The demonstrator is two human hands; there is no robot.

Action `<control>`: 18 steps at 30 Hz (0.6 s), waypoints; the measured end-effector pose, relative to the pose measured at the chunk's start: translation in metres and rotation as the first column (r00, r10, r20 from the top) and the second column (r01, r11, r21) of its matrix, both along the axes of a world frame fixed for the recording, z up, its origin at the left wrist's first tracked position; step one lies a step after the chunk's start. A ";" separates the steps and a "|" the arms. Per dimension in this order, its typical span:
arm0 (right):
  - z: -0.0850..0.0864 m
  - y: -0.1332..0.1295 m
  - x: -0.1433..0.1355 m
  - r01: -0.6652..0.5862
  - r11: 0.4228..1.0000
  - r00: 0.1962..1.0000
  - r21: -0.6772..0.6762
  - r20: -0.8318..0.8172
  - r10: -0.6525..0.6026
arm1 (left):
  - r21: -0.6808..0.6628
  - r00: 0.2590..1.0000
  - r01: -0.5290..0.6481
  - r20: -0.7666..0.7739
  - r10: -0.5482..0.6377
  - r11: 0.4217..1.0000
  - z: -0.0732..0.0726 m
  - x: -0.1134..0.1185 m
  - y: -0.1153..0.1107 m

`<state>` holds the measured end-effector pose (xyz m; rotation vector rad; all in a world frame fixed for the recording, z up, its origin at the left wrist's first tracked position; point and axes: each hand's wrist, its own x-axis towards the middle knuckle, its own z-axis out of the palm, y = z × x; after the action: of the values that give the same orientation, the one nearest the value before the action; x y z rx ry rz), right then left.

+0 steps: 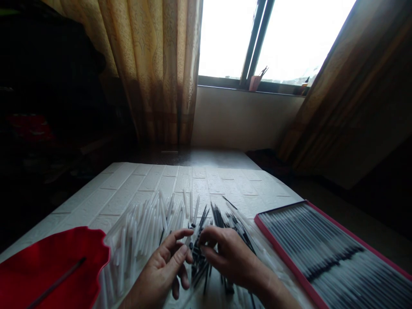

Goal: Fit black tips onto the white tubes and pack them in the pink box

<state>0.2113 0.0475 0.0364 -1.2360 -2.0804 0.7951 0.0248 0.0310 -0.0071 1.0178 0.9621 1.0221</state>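
My left hand point(169, 262) is half curled at the front middle of the table, its fingers apart and nothing visible between them. Close by on the right, my right hand point(227, 253) bends its fingers and thumb together over small black pieces point(197, 253); whatever they pinch is hidden. Translucent white tubes, like pen barrels point(141, 223), lie heaped left of my hands. Dark thin rods with pointed ends, like pen refills point(218, 214), spread beyond and beneath my right hand.
A red scalloped dish point(80, 244) holding one dark stick point(61, 281) stands at left front. On the right lies a pink-edged tray point(280, 246) with rows of clear and black pens point(341, 240). The table point(167, 176) has a white brick-pattern cover. A curtained window is behind.
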 end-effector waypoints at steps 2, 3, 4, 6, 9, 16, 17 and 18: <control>0.001 0.002 0.000 -0.033 0.987 0.958 -0.158 -0.285 -0.013 | -0.003 1.000 0.009 -0.009 -0.009 1.000 0.004 0.000 -0.002; 0.001 0.002 -0.001 -0.078 0.965 0.907 -0.252 -0.419 -0.036 | -0.006 1.000 0.014 -0.014 -0.014 1.000 0.006 0.000 -0.003; 0.000 0.004 -0.002 -0.128 0.933 0.845 -0.338 -0.529 -0.075 | -0.009 1.000 0.019 -0.020 -0.019 1.000 0.008 0.000 -0.004; -0.003 0.006 -0.002 -0.210 0.862 0.733 -0.461 -0.657 -0.173 | -0.018 0.999 0.025 -0.032 -0.025 1.000 0.012 0.000 -0.006; -0.009 0.009 -0.002 -0.261 0.799 0.638 -0.541 -0.718 -0.277 | -0.027 0.998 0.035 -0.046 -0.036 0.999 0.014 -0.001 -0.007; -0.019 0.013 -0.001 -0.387 0.693 0.531 -0.608 -0.761 -0.371 | 0.000 0.995 0.077 -0.070 -0.077 0.997 0.009 -0.002 -0.006; -0.019 0.013 -0.001 -0.397 0.685 0.524 -0.611 -0.764 -0.377 | 0.003 0.994 0.080 -0.078 -0.079 0.997 0.008 -0.002 -0.006; -0.019 0.013 -0.001 -0.405 0.679 0.518 -0.612 -0.766 -0.381 | 0.005 0.993 0.085 -0.087 -0.084 0.996 0.008 -0.003 -0.006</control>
<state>0.2101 0.0607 0.0172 -0.8105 -0.8636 1.9378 0.0220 0.0249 0.0010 1.1086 0.9782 0.9188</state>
